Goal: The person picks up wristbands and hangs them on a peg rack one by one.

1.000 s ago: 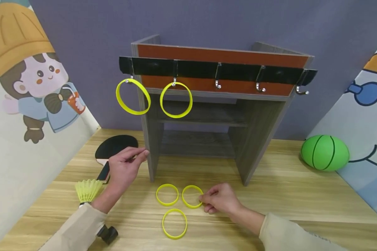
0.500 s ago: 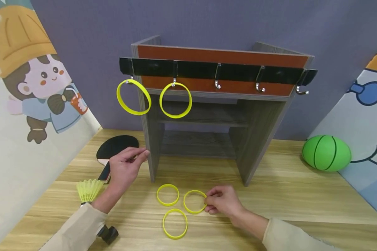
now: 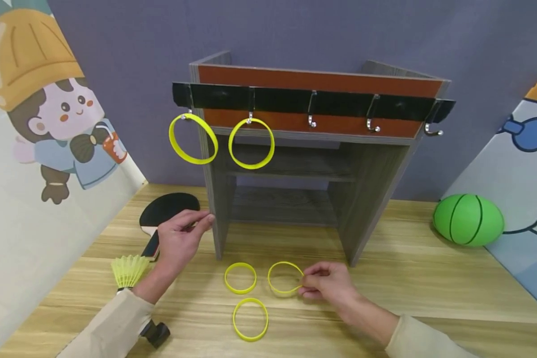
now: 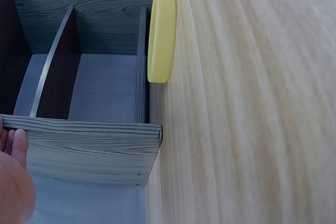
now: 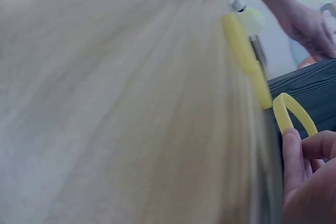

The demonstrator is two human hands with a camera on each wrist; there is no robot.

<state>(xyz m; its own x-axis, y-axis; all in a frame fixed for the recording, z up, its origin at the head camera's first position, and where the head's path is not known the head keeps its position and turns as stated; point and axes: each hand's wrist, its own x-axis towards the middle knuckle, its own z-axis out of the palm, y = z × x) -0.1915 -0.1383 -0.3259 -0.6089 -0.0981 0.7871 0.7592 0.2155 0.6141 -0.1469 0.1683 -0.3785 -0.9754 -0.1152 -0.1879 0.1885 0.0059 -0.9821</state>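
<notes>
My right hand (image 3: 333,286) pinches a thin yellow ring (image 3: 269,278) at its right side, above the wooden tabletop; the right wrist view shows the ring (image 5: 281,111) standing up from thumb and fingers. With its fingertips, my left hand (image 3: 179,241) holds the front edge of the grey shelf unit's left side panel (image 3: 217,233). Two more yellow rings lie flat before the shelf, one behind (image 3: 240,292) and one in front (image 3: 250,339). From the black hook rail (image 3: 282,97) hang two yellow rings, on the leftmost hook (image 3: 194,161) and the second hook (image 3: 251,167).
Three bare metal hooks line the rail's right part, one of them a middle hook (image 3: 312,122). A table tennis bat (image 3: 167,209), a yellow shuttlecock (image 3: 129,271) and a black object (image 3: 155,334) lie at left. A green ball (image 3: 469,220) sits at right.
My right hand has lifted the yellow ring off the table and drawn it a little to the right. My left hand keeps its place at the side panel.
</notes>
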